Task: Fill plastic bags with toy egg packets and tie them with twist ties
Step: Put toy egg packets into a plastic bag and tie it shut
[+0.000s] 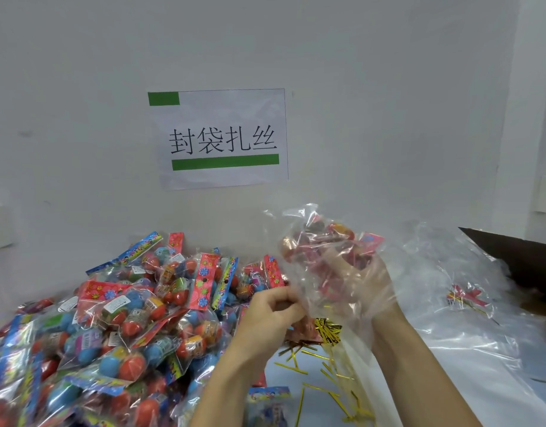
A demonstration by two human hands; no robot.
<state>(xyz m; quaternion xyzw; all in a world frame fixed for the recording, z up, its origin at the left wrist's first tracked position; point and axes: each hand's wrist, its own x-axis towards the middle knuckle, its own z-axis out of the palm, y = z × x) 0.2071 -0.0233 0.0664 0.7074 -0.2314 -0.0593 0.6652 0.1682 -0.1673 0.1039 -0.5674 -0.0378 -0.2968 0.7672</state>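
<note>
Clear plastic bag (333,257) raised over the counter (296,377), already loaded with red and pink toy egg packets (330,241), mouth facing the person

Right hand (355,285) pushed inside the bag, seen through the film; grip of this hand blurred by the plastic, cannot tell whether curled on a packet or loose

Left hand (271,306) just outside, at the bag's left edge, fingers curled, grip clamped on the film near the opening

Big heap of egg packets (117,318) filling the left side of the counter against the wall: blue, red and orange eggs in clear sleeves with bright header cards

Gold twist ties (327,329) bunched just under the hands, more loose ones scattered toward the near edge

One blue-topped packet (270,402) lying apart at the bottom between the forearms

Loose clear bags (469,328) spread on the right, a small red item and gold ties showing through them

White paper sign (222,138) on the wall, black characters, green bars top and bottom

Dark surface (518,251) at far right
</note>
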